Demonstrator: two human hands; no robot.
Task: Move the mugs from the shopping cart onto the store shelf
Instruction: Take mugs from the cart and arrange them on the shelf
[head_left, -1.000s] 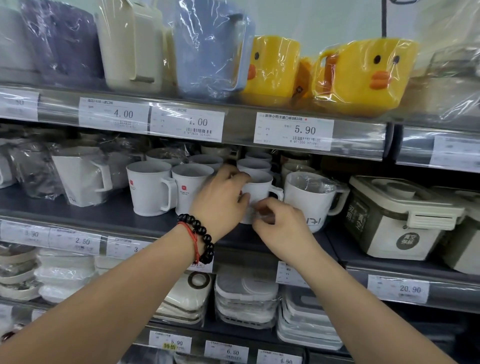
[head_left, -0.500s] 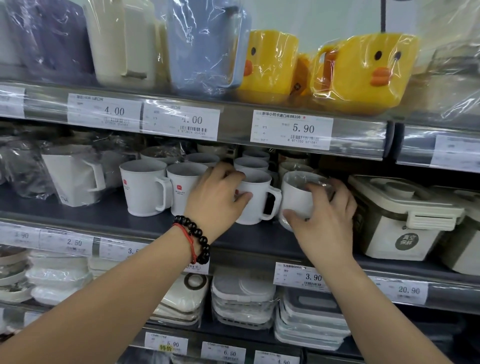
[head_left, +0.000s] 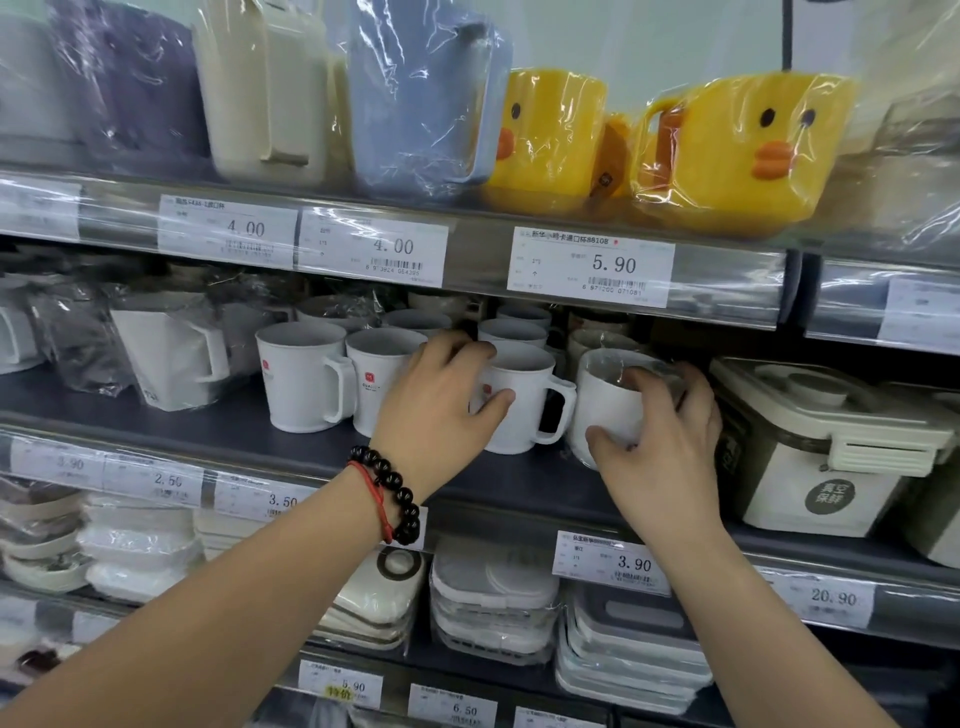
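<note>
Several white mugs with small red logos stand in rows on the dark middle shelf (head_left: 218, 434). My left hand (head_left: 439, 402), with a black bead bracelet on the wrist, is wrapped around the front white mug (head_left: 524, 400), whose handle points right. My right hand (head_left: 657, 447) grips a plastic-wrapped white mug (head_left: 608, 402) just to the right of it, fingers over its rim and side. Two more white mugs (head_left: 301, 376) stand to the left of my left hand. The shopping cart is out of view.
A cream lidded container (head_left: 826, 447) stands close on the right of the wrapped mug. Yellow duck mugs (head_left: 727, 150) and wrapped pitchers fill the shelf above. Wrapped square cups (head_left: 166, 353) sit at the left. Price tags line the shelf edges; stacked containers lie below.
My right hand left the front white mug and moved right onto the plastic-wrapped mug, where it now stays. My left hand has kept its hold on the front mug.
</note>
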